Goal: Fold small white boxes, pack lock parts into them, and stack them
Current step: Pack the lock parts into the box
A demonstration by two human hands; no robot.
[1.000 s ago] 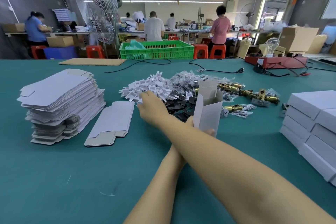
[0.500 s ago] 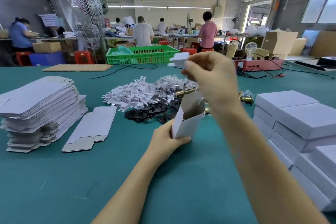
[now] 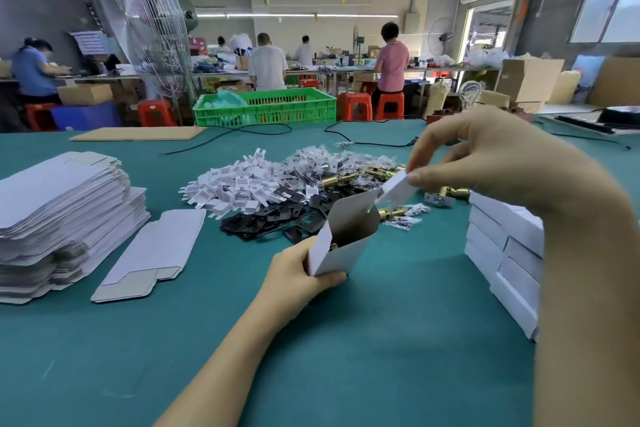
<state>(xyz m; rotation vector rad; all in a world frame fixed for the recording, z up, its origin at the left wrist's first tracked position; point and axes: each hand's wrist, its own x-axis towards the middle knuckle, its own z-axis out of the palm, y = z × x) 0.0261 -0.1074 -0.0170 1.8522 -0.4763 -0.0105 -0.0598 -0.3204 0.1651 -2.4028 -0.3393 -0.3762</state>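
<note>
The left hand [image 3: 298,274] gripped an open white box [image 3: 341,246] near the middle of the desk [image 3: 398,340]. The right hand [image 3: 491,156] pinched a small white card piece [image 3: 396,188] just above it.

The right hand [image 3: 491,163] is motion-blurred and hides part of the closed-box stack [image 3: 502,253] at the bench's [image 3: 381,340] right edge; the flat-blank stack [image 3: 59,218] is cut off left.

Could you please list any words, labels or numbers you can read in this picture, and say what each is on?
None can be read.
The open white box, the stacked white boxes and the flat box blanks show plain faces.
The papers on the far wall are too blurred.
</note>
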